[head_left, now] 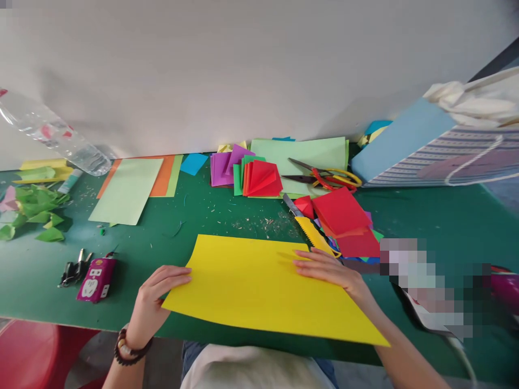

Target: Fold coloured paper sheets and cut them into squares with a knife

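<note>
Green counter (203, 216) against a white wall (243, 65), strewn with coloured paper squares (263, 178). A large yellow paper sheet (259, 292) lies at its near edge. The left hand (156, 289) closes its grip on the sheet's left edge; the right hand (328, 270) rests open and flat on top. Even pressure would likely prevent slipping.

Matt yellow paper sheet (259, 286) lies on a smooth green table (425, 216); clear glossy plastic bottle (52, 132).

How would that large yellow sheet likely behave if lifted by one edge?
Probably floppy: the yellow sheet looks thin and lies flat on the green table, so it would likely sag. Likely very light and apt to slide when pushed; the right hand rests flat on it, the left hand touches its left edge.
</note>
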Demonstrator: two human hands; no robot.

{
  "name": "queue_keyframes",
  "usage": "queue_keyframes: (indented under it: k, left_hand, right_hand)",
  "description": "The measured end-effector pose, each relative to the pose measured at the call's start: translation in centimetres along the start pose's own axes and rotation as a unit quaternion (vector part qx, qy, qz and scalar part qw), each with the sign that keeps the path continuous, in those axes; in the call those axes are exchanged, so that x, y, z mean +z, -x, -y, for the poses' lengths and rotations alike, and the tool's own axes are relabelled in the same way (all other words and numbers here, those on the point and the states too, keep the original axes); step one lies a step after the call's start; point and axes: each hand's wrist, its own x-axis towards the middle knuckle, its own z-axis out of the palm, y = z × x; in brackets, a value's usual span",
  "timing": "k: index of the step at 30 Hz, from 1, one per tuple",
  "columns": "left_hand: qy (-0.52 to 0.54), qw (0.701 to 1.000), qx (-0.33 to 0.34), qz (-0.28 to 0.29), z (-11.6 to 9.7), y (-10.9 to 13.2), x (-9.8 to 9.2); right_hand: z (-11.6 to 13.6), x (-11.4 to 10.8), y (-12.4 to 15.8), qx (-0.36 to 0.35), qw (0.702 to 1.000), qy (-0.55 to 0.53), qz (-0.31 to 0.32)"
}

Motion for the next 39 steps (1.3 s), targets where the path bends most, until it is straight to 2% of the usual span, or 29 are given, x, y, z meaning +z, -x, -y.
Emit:
queue_keyframes:
  k: [5,8,11,14,19,23,26,30,32,34,36,39]
  left_hand:
    - [-0.022,0.999,0.041,-0.019,-0.4,-0.3,-0.2]
    - [-0.031,0.996,0.083,-0.007,-0.6,0.2,-0.9]
    - [-0.049,0.994,0.096,0.023,-0.5,1.0,-1.4]
    - [-0.075,0.990,0.083,0.083,-0.4,2.0,-1.6]
    - [-0.069,0.984,0.050,0.159,-0.8,3.8,-1.1]
    - [-0.070,0.979,0.039,0.187,-1.3,4.6,-0.5]
    - [-0.064,0.976,0.037,0.204,-1.6,4.9,0.0]
    - [-0.050,0.977,0.007,0.205,-1.8,5.3,0.3]
    - [-0.040,0.980,-0.021,0.192,-1.9,5.5,0.5]
    - [-0.039,0.982,-0.058,0.173,-2.1,5.5,0.8]
    - [-0.047,0.983,-0.097,0.151,-2.2,5.4,1.3]
    - [-0.072,0.980,-0.149,0.112,-2.1,4.9,2.2]
  right_hand:
    - [0.8,-1.3,-0.8,-0.034,0.999,0.016,-0.007]
    - [1.5,-2.0,-0.4,-0.098,0.994,0.049,-0.019]
    - [2.1,-1.8,0.6,-0.108,0.991,0.076,-0.023]
    - [2.7,-1.4,2.2,-0.095,0.991,0.091,-0.020]
    - [4.2,-1.3,5.1,-0.118,0.981,0.151,0.019]
    - [4.5,-1.5,6.8,-0.146,0.970,0.183,0.064]
    - [3.8,-1.6,7.5,-0.162,0.962,0.194,0.105]
    - [2.1,-1.1,8.4,-0.168,0.965,0.174,0.100]
    - [1.4,-0.6,8.8,-0.140,0.976,0.154,0.063]
    - [1.3,0.0,9.0,-0.068,0.988,0.134,0.027]
    - [1.8,0.5,8.8,0.051,0.991,0.121,0.005]
    - [3.0,1.1,7.2,0.231,0.966,0.115,-0.025]
